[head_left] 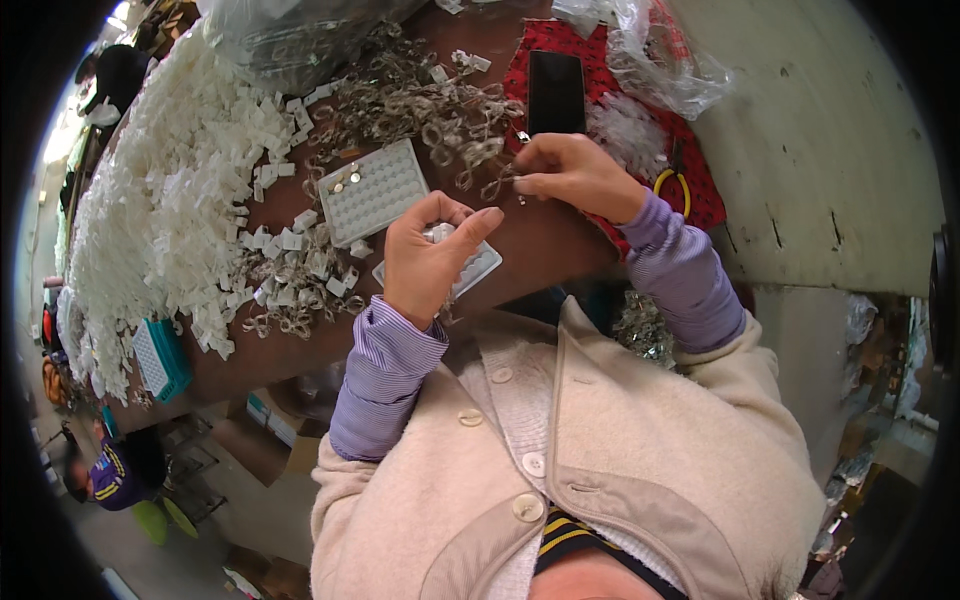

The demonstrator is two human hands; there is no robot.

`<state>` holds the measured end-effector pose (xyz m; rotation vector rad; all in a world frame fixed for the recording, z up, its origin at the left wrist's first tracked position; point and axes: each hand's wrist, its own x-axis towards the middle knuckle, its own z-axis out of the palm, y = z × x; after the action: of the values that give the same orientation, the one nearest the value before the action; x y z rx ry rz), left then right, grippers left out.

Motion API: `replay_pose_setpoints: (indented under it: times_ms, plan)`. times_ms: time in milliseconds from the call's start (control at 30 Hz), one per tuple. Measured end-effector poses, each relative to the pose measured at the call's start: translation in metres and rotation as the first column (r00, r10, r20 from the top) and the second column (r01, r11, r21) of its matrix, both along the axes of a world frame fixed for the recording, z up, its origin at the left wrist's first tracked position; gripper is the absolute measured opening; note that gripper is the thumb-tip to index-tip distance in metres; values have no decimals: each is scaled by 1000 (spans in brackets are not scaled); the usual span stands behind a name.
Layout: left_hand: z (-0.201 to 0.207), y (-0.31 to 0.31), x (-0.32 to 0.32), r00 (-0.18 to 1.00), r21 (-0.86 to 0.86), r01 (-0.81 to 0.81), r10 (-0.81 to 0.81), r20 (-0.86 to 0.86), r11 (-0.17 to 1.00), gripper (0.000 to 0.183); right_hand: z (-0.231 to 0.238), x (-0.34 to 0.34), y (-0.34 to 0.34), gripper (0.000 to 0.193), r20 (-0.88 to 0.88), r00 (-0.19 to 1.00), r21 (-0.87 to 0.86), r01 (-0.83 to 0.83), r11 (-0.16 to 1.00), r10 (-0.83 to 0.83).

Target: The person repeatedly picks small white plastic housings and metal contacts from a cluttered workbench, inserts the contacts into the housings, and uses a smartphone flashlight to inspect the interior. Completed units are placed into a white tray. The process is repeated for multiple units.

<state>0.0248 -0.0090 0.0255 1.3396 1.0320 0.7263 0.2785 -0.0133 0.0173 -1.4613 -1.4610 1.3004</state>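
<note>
My left hand (pixel 432 250) is closed, its fingers curled round a small white piece (pixel 440 232), partly hidden. It hovers over a white dimpled tray (pixel 482 268), which it partly covers. My right hand (pixel 578 178) pinches at the edge of a tangled heap of thin brownish-silver loops (pixel 455 115); a thin loop (pixel 497 186) shows at its fingertips, though the exact grip is hard to see. Between and beyond the hands lies another dimpled tray (pixel 390 195), holding a few small round shiny pieces (pixel 347 178).
A large pile of white tags (pixel 170 200) covers the table's left side. Tagged loops (pixel 300 285) lie nearer me. A black phone (pixel 556 90) rests on red cloth (pixel 705 185), near yellow-handled pliers (pixel 675 190) and plastic bags (pixel 670 55). A teal-edged tray (pixel 160 362) sits at the left edge.
</note>
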Motion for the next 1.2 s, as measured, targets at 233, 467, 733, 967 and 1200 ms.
replay_pose_setpoints:
  times_ms: [233, 467, 733, 967, 1200]
  plan:
    - [3, 8, -10, 998, -16, -40, 40, 42, 999, 18, 11, -24, 72, 22, -369, 916, 348, 294, 890, -158]
    - [2, 14, 8, 988, 638, -87, 146, -41, 765, 36, 13, -23, 5, 13, -518, 853, 21, 90, 996, -66]
    - [1, -10, 7, 985, 600, -106, 166, -46, 793, 16, 1, -49, -48, 31, -331, 908, 144, 319, 937, -258]
    - [11, -10, -34, 982, 162, -166, 149, 112, 973, 20, 9, -67, 2, 41, 162, 976, 624, -213, 752, 143]
    - [2, -3, -41, 976, 390, -164, 207, -69, 906, 19, 4, -68, 0, 20, 290, 954, 817, -202, 540, -81]
